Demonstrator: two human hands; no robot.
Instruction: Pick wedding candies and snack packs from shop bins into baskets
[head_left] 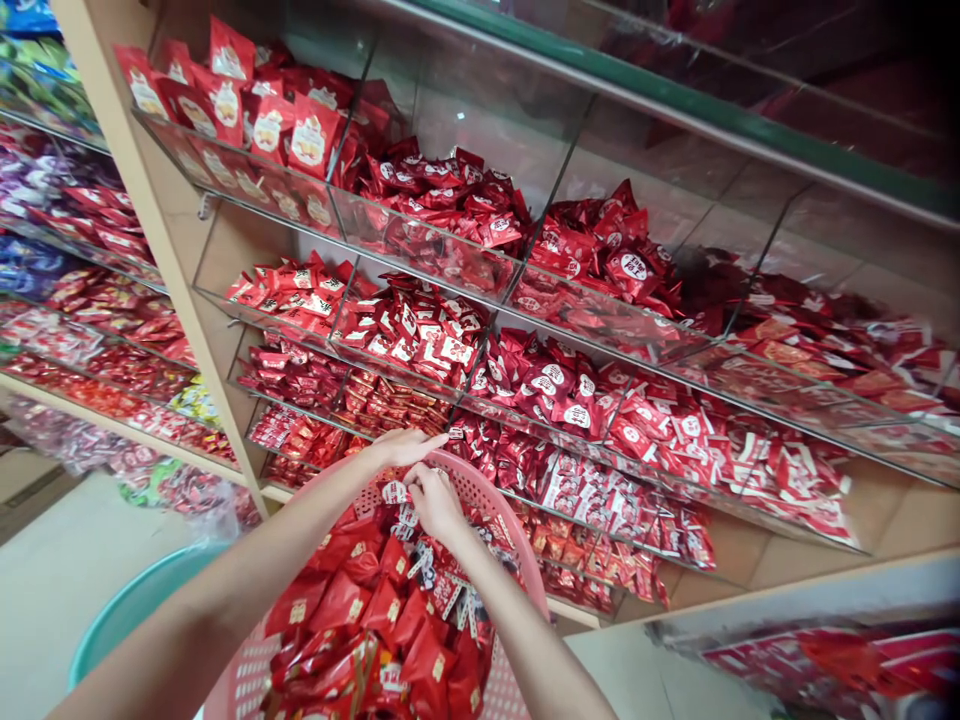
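My left hand (pixel 409 447) is over the far rim of a pink perforated plastic basket (pixel 529 560), fingers stretched out to the right and nothing seen in them. Just below it, inside the basket, my right hand (pixel 436 503) has its fingers curled together at a small red packet with a white label (pixel 395 492). Part of that packet is hidden by the fingers. Larger glossy red packets (pixel 382 610) fill the near part of the basket, with smaller dark red and white ones (pixel 427 565) beneath my right wrist.
Behind the basket rises a wooden shelf unit with clear-fronted trays (pixel 427 240) full of red packets. A wooden upright (pixel 161 220) parts it from more shelves at left. A teal tub (pixel 127 605) stands on the floor at left; bagged goods (pixel 847 670) lie at lower right.
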